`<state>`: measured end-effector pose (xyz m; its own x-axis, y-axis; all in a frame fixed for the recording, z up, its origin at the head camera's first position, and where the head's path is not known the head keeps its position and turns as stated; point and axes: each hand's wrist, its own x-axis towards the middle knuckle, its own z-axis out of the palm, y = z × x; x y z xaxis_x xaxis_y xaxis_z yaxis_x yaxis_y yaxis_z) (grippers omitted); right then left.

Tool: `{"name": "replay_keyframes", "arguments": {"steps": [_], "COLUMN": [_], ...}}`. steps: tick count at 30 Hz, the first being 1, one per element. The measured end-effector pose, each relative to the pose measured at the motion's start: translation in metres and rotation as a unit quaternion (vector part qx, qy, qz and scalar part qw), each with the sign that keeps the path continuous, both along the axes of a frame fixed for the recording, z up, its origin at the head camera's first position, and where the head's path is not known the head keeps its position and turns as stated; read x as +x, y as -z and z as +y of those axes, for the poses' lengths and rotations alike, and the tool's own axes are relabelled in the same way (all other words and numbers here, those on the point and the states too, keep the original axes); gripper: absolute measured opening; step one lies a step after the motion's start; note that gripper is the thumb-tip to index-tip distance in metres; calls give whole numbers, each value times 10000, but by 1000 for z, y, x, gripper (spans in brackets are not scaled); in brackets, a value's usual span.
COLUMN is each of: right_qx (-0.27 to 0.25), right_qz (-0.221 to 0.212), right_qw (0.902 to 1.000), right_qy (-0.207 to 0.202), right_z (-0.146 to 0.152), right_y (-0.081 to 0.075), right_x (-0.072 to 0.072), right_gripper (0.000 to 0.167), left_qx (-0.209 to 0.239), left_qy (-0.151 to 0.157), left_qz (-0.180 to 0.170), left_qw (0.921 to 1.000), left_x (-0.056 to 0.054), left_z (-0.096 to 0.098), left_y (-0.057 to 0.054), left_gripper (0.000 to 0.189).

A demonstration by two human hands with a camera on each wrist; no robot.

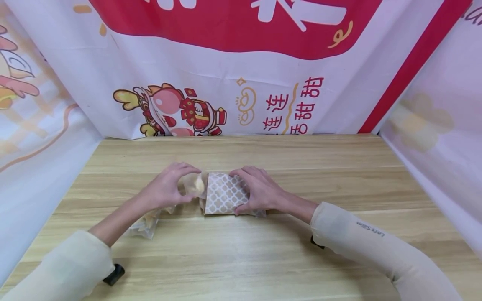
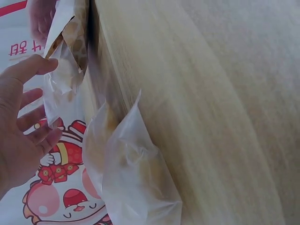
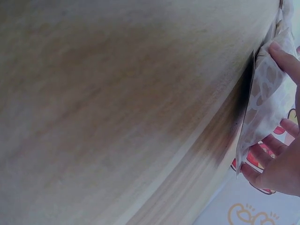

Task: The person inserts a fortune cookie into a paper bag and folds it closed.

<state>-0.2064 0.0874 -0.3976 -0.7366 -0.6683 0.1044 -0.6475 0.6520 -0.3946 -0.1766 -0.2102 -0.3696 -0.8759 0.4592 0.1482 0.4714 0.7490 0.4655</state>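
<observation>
your left hand (image 1: 165, 187) curves its thumb and fingers round a clear plastic packet (image 1: 192, 184) at the open left end of a patterned paper bag (image 1: 220, 195), though how far inside it sits you cannot tell. your right hand (image 1: 261, 190) grips that bag by its near and far edges over the wooden table (image 1: 244, 259), and more clear packets (image 2: 138, 173) lie near your left wrist.

"Lets Slim" sleeve (image 1: 370, 242), "连连 甜甜" backdrop (image 1: 241, 65)
</observation>
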Motion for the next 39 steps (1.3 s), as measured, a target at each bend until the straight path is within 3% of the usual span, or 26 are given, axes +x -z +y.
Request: {"name": "replay_keyframes", "arguments": {"steps": [16,24,34,39], "right_qx": [33,8,6,26], "right_qz": [-32,-5,-83,-91], "right_qw": [10000,10000,10000,9999], "right_qy": [22,-6,29,35], "right_z": [0,0,-1,-1], "right_y": [0,-1,-2,-2], "right_x": [0,0,1,1], "right_gripper": [103,103,104,103], "left_qx": [-64,206,423,292], "left_qy": [331,437,562,578], "left_qz": [-335,-480,-257,-391], "left_qw": [9989,9977,9972,9971], "left_x": [2,-1,-4,-2], "left_z": [2,1,5,4], "left_y": [1,6,15,15], "left_gripper": [61,63,65,71]}}
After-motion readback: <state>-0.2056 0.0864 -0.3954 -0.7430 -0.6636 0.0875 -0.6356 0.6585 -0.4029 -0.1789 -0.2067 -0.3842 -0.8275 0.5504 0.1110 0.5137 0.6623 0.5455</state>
